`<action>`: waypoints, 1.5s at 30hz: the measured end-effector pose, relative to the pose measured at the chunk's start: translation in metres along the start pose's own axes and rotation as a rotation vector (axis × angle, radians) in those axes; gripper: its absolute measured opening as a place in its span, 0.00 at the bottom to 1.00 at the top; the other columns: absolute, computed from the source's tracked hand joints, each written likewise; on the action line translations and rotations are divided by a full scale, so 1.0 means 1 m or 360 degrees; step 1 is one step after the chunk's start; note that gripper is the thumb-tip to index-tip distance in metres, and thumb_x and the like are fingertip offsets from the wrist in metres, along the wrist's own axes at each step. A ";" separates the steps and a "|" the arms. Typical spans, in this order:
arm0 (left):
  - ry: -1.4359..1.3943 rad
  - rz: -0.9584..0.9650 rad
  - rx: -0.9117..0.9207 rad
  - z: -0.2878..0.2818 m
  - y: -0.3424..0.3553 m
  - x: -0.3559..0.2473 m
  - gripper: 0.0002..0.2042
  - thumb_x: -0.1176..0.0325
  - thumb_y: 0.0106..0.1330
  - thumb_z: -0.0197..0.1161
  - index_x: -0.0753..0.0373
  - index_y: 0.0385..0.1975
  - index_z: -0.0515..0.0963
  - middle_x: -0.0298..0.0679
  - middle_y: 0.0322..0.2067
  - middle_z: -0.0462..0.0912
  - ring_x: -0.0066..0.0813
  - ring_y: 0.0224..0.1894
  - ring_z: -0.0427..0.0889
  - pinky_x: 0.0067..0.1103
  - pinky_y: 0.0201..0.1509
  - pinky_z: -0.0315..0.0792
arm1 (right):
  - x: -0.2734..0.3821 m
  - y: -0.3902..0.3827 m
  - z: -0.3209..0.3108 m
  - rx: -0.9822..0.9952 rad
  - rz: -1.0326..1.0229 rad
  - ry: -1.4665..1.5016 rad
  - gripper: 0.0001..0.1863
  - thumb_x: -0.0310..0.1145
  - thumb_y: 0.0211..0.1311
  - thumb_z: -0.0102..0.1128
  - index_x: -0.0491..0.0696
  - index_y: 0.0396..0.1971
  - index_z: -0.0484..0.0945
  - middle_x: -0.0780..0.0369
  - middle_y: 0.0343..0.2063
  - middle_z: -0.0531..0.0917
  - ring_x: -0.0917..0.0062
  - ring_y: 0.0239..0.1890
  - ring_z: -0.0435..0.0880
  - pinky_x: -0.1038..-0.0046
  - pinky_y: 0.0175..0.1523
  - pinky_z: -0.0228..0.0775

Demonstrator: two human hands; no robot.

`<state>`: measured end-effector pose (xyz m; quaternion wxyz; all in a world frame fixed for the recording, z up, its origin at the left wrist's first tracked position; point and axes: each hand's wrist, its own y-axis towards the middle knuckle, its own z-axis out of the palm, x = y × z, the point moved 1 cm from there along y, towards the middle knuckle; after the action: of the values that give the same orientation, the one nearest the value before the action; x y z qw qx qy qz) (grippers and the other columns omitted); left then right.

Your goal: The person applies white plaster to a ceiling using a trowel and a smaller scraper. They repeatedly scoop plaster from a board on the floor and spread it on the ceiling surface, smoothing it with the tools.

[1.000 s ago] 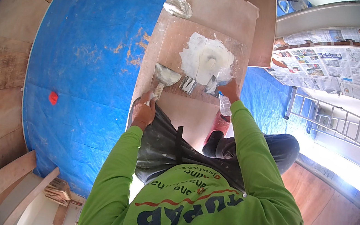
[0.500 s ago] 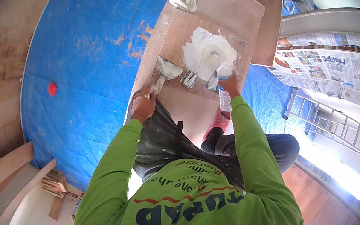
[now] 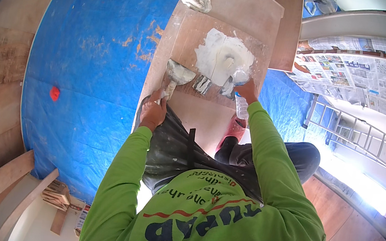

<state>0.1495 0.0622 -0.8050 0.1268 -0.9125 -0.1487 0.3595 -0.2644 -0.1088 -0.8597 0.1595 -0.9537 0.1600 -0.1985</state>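
My right hand (image 3: 248, 90) is closed around a clear plastic bottle (image 3: 242, 108), tilted with its far end over a white powdery heap (image 3: 211, 48). A damp-looking hollow shows in the middle of that heap; I cannot make out whether liquid is flowing. My left hand (image 3: 153, 113) grips the handle of a wide putty knife (image 3: 180, 72), its blade smeared with white and resting at the board's left side. Between my hands lie two smaller flat scrapers, one dark with white streaks (image 3: 202, 85) and another (image 3: 228, 88) close to the bottle.
All this sits on a long wooden board (image 3: 225, 5) in front of me. A pale lump of putty (image 3: 196, 1) lies at its far left. Blue sheeting (image 3: 93, 55) covers the floor. A metal ladder (image 3: 356, 132) and newspaper-covered surface (image 3: 360, 70) are at the right.
Both hands keep nearly the same place and hold. The hollow in the white heap looks slightly different, its pale middle less distinct. The whole view has shifted a little.
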 end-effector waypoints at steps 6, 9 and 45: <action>-0.0031 -0.0008 -0.0008 -0.003 -0.001 -0.004 0.21 0.58 0.77 0.58 0.47 0.68 0.73 0.43 0.57 0.82 0.58 0.57 0.81 0.47 0.62 0.76 | 0.001 0.001 -0.001 0.0002 0.0028 -0.0026 0.53 0.40 0.32 0.83 0.38 0.65 0.73 0.42 0.56 0.85 0.49 0.60 0.85 0.57 0.64 0.79; -0.0011 -0.0023 0.0016 -0.001 0.000 -0.002 0.21 0.58 0.77 0.58 0.47 0.69 0.73 0.43 0.57 0.82 0.58 0.57 0.81 0.47 0.63 0.75 | -0.006 0.007 0.006 0.0023 0.0003 -0.0012 0.53 0.39 0.31 0.83 0.38 0.65 0.73 0.43 0.55 0.85 0.48 0.59 0.86 0.57 0.64 0.79; 0.0082 -0.0034 0.0009 0.006 0.005 0.007 0.22 0.57 0.79 0.55 0.47 0.71 0.72 0.45 0.59 0.83 0.58 0.62 0.79 0.46 0.66 0.74 | -0.005 0.002 0.002 -0.0091 -0.0060 -0.0052 0.40 0.41 0.32 0.82 0.34 0.48 0.82 0.48 0.39 0.91 0.62 0.40 0.93 0.61 0.47 0.85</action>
<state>0.1506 0.0611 -0.8151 0.1371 -0.9194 -0.1540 0.3348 -0.2688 -0.1085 -0.8639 0.1309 -0.9638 0.1452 -0.1813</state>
